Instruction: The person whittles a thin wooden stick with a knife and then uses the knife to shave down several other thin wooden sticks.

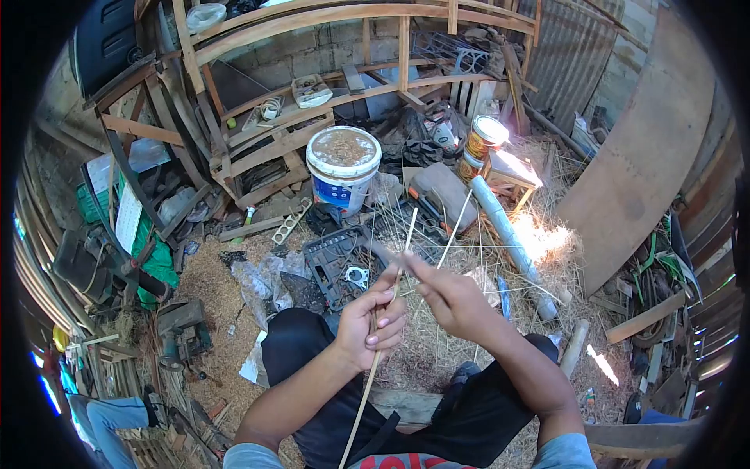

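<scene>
My left hand (372, 322) is closed around a thin bamboo strip (362, 410), which runs from my lap up past the fingers. Its pale upper end (412, 227) sticks out above both hands. My right hand (451, 301) is closed too, gripping a knife whose grey blade (380, 249) points up and left, slightly blurred. The blade crosses close to the strip just above my left fingers, and the knife's handle is hidden in my right fist. Another pale strip (457, 232) leans beyond my right hand.
An open tool case (332, 270) lies ahead on shavings. Behind it stands a white bucket (344, 168) of murky liquid. Paint cans (486, 134), a long pole (508, 234) and a leaning plywood sheet (637, 156) are to the right. A person's leg (117, 422) shows at lower left.
</scene>
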Action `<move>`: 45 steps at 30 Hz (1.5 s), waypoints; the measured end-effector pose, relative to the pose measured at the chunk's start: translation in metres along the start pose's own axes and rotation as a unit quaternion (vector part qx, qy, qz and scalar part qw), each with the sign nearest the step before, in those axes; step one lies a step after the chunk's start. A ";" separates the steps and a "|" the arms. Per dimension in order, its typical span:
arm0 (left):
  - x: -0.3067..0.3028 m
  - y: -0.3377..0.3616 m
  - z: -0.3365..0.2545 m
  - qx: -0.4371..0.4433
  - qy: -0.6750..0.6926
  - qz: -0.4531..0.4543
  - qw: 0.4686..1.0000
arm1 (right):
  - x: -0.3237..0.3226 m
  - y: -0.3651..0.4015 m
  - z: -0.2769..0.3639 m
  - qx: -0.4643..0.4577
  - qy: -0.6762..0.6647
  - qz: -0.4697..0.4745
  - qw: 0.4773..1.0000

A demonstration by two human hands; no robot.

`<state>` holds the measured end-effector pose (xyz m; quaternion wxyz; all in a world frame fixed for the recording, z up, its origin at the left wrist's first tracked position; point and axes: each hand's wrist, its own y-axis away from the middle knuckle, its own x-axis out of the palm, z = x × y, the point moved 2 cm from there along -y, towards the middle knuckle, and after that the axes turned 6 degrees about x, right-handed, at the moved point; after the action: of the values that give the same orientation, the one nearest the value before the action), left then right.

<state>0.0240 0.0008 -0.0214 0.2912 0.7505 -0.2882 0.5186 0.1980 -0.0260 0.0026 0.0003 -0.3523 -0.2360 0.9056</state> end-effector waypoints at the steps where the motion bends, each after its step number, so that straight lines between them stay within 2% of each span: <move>1: -0.001 0.001 0.000 -0.004 -0.008 0.002 1.000 | 0.004 0.001 0.000 -0.032 0.017 0.001 0.999; 4: -0.002 0.002 -0.004 -0.008 -0.031 0.003 0.999 | 0.006 0.003 0.005 -0.037 0.114 0.057 0.991; 5: -0.003 0.003 -0.004 -0.008 -0.035 -0.003 0.999 | 0.007 0.003 0.006 -0.052 0.096 0.045 0.993; 8: 0.004 0.008 -0.003 -0.015 -0.059 0.007 0.998 | 0.001 0.002 0.010 -0.018 0.163 0.085 0.983; 11: 0.011 0.013 -0.002 -0.045 -0.092 0.035 0.994 | -0.005 -0.008 -0.012 -0.049 0.097 -0.036 0.993; 13: 0.009 0.015 0.001 -0.073 -0.109 0.045 0.990 | -0.015 -0.017 -0.037 0.015 0.044 -0.097 0.994; 15: 0.012 0.018 0.006 -0.084 -0.119 0.056 0.988 | -0.031 -0.019 -0.047 0.091 0.019 -0.105 0.990; 17: 0.014 0.015 0.006 -0.075 -0.099 0.063 0.990 | -0.044 -0.019 -0.043 0.175 0.023 -0.063 0.982; 19: 0.008 0.011 -0.004 -0.039 -0.071 0.037 0.996 | -0.029 -0.017 -0.035 0.072 -0.006 -0.036 0.997; 23: 0.004 0.010 -0.018 -0.007 -0.044 0.017 0.999 | 0.006 -0.008 0.000 -0.047 0.011 0.077 0.996; 26: 0.006 0.013 -0.018 -0.003 -0.053 0.007 0.999 | 0.013 -0.004 0.006 -0.024 0.095 0.106 0.990; 29: 0.004 0.015 -0.019 -0.011 -0.065 0.006 0.998 | 0.009 -0.005 0.008 -0.014 0.099 0.123 0.987; 32: 0.007 0.016 -0.016 -0.035 -0.082 0.016 0.996 | 0.005 -0.007 -0.004 0.010 0.101 0.032 0.994; 33: 0.006 0.017 -0.011 -0.048 -0.090 0.027 0.994 | 0.002 -0.010 -0.025 0.027 0.103 -0.008 0.994; 35: 0.011 0.022 -0.002 -0.077 -0.159 0.037 0.984 | -0.022 -0.016 -0.053 0.097 0.079 -0.058 0.991; 38: 0.018 0.019 0.003 -0.068 -0.104 0.070 0.990 | -0.047 -0.022 -0.047 0.197 0.003 -0.053 0.979; 40: 0.016 0.016 -0.006 -0.034 -0.076 0.043 0.996 | -0.042 -0.018 -0.019 0.193 -0.031 0.011 0.981; 42: 0.009 0.011 -0.014 -0.011 -0.050 0.035 0.998 | -0.015 -0.008 -0.013 0.005 -0.022 0.065 0.998; 43: 0.007 0.010 -0.015 -0.011 -0.040 0.026 0.999 | -0.003 -0.003 -0.006 -0.005 -0.026 0.106 0.994; 45: 0.008 0.012 -0.016 -0.006 -0.051 0.020 0.998 | 0.007 -0.003 -0.002 -0.019 0.028 0.105 0.994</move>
<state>0.0074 0.0038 -0.0072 0.2703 0.7682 -0.3205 0.4839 0.1930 -0.0211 -0.0019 -0.0948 -0.4004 -0.2145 0.8858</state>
